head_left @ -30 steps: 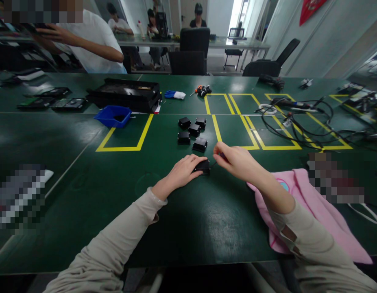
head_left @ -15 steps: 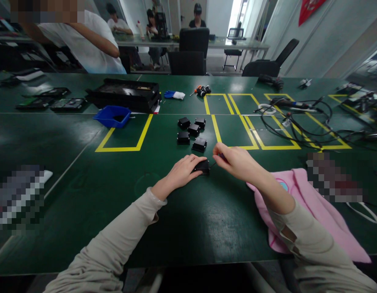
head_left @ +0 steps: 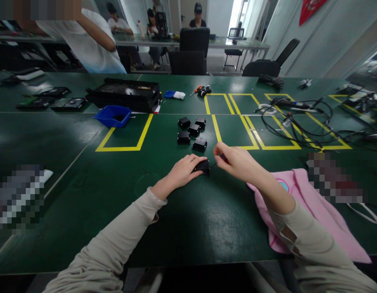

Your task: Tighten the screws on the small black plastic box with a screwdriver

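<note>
In the head view my left hand (head_left: 184, 171) grips a small black box (head_left: 203, 166) against the green table, fingers over its far edge and thumb on the near side. My right hand (head_left: 235, 162) is closed just right of the box. From its fingertips a thin dark shaft, apparently of a screwdriver (head_left: 213, 165), points at the box's right side; the handle is mostly hidden in the hand. Whether the tip touches the box is too small to tell. Beyond my hands lies a group of similar black boxes (head_left: 193, 130), the nearest one (head_left: 199, 144) just past my left fingertips.
A pink cloth (head_left: 293, 195) lies under my right forearm. Cables (head_left: 298, 122) spread over yellow-taped outlines at right. A blue bin (head_left: 113, 116) stands before a large black casing (head_left: 124, 93) at left. Gloves (head_left: 175, 95) and orange-handled tools (head_left: 202, 90) lie farther back. A person in white (head_left: 93, 44) is across the table.
Both hands, the box and the thin tool stay nearly in place. Across the table, the person in white has shifted slightly, the arm moving left.
</note>
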Tool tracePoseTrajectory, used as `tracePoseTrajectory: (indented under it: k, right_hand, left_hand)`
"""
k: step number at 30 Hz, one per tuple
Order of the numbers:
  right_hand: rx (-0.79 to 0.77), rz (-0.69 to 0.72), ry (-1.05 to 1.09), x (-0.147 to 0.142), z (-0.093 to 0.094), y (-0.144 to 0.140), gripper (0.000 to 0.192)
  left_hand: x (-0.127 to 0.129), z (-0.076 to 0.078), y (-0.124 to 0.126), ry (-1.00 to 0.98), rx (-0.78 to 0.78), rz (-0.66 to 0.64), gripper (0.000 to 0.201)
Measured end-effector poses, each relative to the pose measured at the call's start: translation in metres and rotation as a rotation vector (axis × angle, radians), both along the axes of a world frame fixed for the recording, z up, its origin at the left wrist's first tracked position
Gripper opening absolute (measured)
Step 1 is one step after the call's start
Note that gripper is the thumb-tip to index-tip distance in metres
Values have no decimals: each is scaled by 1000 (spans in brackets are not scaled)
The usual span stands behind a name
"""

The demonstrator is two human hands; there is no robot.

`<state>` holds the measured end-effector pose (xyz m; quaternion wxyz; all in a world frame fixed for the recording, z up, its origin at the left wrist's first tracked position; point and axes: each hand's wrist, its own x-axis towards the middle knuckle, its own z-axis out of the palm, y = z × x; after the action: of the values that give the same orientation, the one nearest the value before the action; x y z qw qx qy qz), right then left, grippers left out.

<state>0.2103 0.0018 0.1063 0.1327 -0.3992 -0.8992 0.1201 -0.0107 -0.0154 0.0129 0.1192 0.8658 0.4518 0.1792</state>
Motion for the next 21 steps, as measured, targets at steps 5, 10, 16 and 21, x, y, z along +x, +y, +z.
tracePoseTrajectory:
  k: [5, 10, 16, 21]
  right_hand:
    - [4, -5, -19, 0, -1, 1, 26]
    - [4, -30, -15, 1, -2, 2, 21]
    - [9, -35, -22, 0, -1, 2, 21]
    - [6, -33, -18, 1, -2, 2, 20]
  left_hand:
    - [0, -1, 0, -6, -4, 4, 45]
    - [0, -1, 1, -6, -12, 4, 45]
    - [0, -1, 1, 5, -6, 5, 46]
    - [0, -2, 1, 3, -3, 3, 44]
